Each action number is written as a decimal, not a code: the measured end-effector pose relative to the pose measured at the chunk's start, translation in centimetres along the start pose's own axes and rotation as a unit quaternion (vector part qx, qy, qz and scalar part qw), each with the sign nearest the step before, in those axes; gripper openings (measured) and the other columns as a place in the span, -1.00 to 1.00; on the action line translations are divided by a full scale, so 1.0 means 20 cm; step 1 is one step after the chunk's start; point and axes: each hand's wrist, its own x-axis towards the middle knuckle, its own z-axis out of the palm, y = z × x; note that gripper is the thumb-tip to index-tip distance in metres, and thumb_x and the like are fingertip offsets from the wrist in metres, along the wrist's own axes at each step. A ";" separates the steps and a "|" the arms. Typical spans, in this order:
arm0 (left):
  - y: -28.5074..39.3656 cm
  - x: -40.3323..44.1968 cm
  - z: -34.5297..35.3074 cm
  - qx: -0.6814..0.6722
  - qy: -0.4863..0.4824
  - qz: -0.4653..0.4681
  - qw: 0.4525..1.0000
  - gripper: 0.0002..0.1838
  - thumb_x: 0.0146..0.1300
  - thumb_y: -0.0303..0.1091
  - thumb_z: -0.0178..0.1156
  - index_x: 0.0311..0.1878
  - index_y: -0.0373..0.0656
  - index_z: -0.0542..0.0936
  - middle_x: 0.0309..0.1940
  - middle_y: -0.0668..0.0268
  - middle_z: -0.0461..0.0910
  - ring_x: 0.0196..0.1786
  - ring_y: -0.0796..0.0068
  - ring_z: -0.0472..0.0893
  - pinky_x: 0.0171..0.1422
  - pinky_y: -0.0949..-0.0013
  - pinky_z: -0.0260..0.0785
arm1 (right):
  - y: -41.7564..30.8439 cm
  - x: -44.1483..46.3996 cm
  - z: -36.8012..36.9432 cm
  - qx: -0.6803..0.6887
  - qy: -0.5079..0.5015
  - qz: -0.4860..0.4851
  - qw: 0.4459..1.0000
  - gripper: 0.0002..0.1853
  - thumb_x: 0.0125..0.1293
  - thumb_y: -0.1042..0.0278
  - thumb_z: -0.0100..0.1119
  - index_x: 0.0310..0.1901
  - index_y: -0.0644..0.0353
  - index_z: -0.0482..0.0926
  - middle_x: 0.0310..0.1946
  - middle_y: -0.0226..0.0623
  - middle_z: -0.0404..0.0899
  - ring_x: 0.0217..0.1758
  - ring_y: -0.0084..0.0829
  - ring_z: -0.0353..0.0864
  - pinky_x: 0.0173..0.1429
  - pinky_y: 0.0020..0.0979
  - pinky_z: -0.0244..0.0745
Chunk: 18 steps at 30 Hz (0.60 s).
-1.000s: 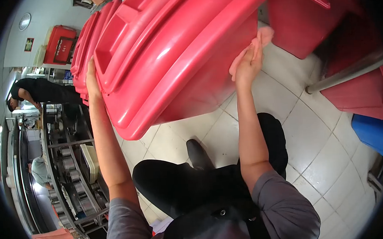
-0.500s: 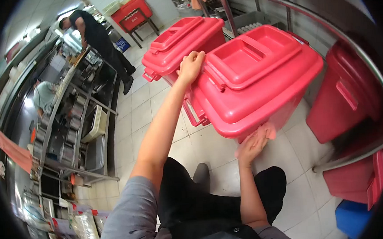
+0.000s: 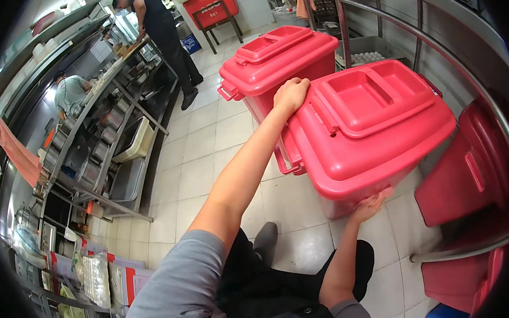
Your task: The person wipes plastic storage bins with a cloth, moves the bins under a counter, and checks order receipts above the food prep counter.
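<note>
A large red plastic bin with a lid (image 3: 375,150) stands right in front of me. At the far left edge of its lid, my left hand (image 3: 292,95) is closed, fingers bent over the rim. Below the lid's near edge, my right hand (image 3: 370,207) presses against the bin's front wall. A pink cloth (image 3: 387,193) shows at its fingertips, mostly hidden by the hand. Just behind the near bin is a second red lidded bin (image 3: 283,56), with a handle at its left end.
Steel shelving with pots (image 3: 114,117) runs along the left, where two people work. More red bins (image 3: 454,177) stand at the right beside a metal rail (image 3: 426,26). A crate of eggs (image 3: 367,56) sits behind the bins. Tiled floor (image 3: 202,156) lies between shelving and bins.
The view has shifted, so the bins appear lower and farther right. My right hand has slid rightward along the bin's front wall with the cloth. My left hand stays on the lid's rim.
</note>
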 end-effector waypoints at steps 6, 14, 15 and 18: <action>0.00 -0.02 -0.01 -0.016 0.009 0.015 1.000 -0.46 0.27 0.06 -0.13 0.05 -0.07 0.64 0.08 0.07 0.60 0.19 0.07 0.53 0.29 0.08 0.32 | 0.30 -0.09 -0.07 0.227 -0.029 0.390 0.892 -0.49 0.50 0.14 -0.15 0.38 0.22 0.27 0.12 -0.07 0.51 -0.07 -0.23 0.58 0.12 -0.29 0.48; -0.03 -0.01 -0.01 -0.016 -0.002 0.012 1.000 -0.45 0.30 0.11 -0.10 0.08 -0.06 0.63 0.07 0.08 0.61 0.19 0.09 0.55 0.30 0.11 0.33 | 0.24 -0.20 -0.08 0.051 -0.069 0.491 0.867 -0.52 0.52 0.17 -0.14 0.34 0.27 0.28 0.22 -0.21 0.41 0.11 -0.33 0.48 0.20 -0.38 0.42; -0.03 -0.02 -0.02 -0.028 -0.015 0.016 0.999 -0.44 0.32 0.13 -0.10 0.10 -0.06 0.61 0.08 0.08 0.60 0.19 0.09 0.54 0.29 0.10 0.33 | 0.17 -0.20 -0.08 0.201 -0.025 0.516 0.833 -0.52 0.53 0.20 -0.14 0.35 0.29 0.27 0.28 -0.18 0.37 0.24 -0.28 0.44 0.26 -0.33 0.38; -0.05 -0.04 -0.04 -0.044 -0.024 0.017 0.999 -0.44 0.34 0.12 -0.13 0.09 -0.09 0.60 0.08 0.07 0.59 0.19 0.08 0.54 0.29 0.08 0.32 | -0.25 -0.14 -0.12 0.232 -0.097 0.364 0.897 -0.50 0.54 0.25 -0.18 0.40 0.30 0.19 0.35 -0.12 0.28 0.39 -0.23 0.29 0.40 -0.26 0.23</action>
